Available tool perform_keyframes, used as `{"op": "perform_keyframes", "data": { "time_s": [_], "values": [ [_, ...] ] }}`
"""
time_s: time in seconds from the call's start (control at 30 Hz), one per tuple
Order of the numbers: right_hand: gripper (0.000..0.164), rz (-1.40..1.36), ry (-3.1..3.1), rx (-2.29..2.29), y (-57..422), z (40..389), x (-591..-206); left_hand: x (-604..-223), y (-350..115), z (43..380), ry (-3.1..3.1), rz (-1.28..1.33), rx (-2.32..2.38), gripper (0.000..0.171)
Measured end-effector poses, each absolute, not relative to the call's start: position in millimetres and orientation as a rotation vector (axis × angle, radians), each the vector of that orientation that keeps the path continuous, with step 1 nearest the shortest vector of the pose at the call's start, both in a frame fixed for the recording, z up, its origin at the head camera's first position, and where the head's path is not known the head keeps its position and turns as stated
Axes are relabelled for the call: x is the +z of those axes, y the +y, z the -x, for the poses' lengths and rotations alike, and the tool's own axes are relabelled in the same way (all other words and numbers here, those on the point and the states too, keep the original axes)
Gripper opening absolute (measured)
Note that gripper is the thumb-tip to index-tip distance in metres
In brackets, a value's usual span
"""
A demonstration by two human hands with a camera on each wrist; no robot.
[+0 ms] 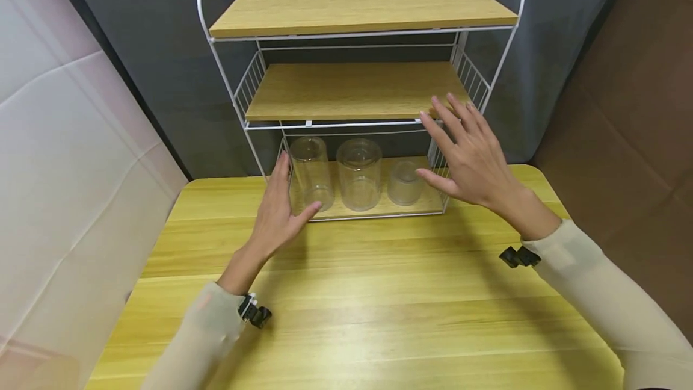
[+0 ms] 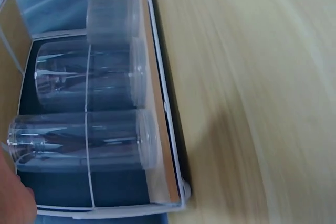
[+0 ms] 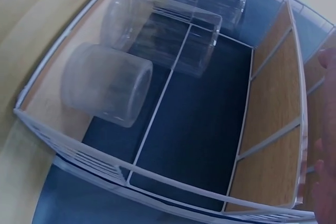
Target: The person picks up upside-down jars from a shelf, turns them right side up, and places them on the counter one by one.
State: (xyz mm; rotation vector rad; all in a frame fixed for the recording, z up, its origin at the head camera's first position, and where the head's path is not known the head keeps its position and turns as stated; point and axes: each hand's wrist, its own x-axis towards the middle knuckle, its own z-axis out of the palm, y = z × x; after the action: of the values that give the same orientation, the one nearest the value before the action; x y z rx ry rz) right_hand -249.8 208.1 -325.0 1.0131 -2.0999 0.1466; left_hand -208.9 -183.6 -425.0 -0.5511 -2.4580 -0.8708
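A white wire rack (image 1: 379,124) with three wooden shelves stands at the back of the table. On its bottom shelf (image 1: 383,211) three clear glass jars form a row: a tall narrow jar (image 1: 312,174) at left, a wider jar (image 1: 360,178) in the middle, a short jar (image 1: 405,185) at right. My left hand (image 1: 275,212), fingers extended and thumb spread, is at the rack's lower left front, its thumb overlapping the tall jar's base in the head view. With fingers spread, my right hand (image 1: 471,155) is in front of the rack's right side, by the middle shelf (image 1: 352,92). Neither hand holds anything.
The top shelf (image 1: 363,9) has a wire rail at its back and is bare wood, like the middle one. A yellow wooden table (image 1: 368,294) extends in front. Dark cloth (image 1: 146,35) hangs behind, with a white sheet (image 1: 70,167) at left and a brown one (image 1: 622,125) at right.
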Motion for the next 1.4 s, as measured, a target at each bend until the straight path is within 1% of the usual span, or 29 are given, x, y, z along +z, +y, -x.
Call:
{"op": "perform_keyframes", "data": {
  "time_s": [0.2, 0.37, 0.73, 1.07, 1.4],
  "values": [
    [0.089, -0.967, -2.139, 0.173, 201, 259, -321, -422, -177, 216, -2.516, 0.376, -1.088, 0.112],
    [0.088, -0.927, -2.173, 0.171, 198, 266, -320, -422, -172, 227, -2.499, 0.272, -1.251, 0.111],
    [0.086, -0.875, -2.142, 0.136, 194, 277, -326, -426, -164, 244, -2.391, 0.218, -1.456, 0.110],
    [0.084, -0.850, -2.140, 0.150, 190, 281, -331, -426, -159, 259, -2.243, 0.140, -1.601, 0.103],
    [0.082, -0.855, -2.160, 0.146, 189, 280, -331, -426, -154, 268, -2.209, 0.089, -1.566, 0.099]
  ]
}}
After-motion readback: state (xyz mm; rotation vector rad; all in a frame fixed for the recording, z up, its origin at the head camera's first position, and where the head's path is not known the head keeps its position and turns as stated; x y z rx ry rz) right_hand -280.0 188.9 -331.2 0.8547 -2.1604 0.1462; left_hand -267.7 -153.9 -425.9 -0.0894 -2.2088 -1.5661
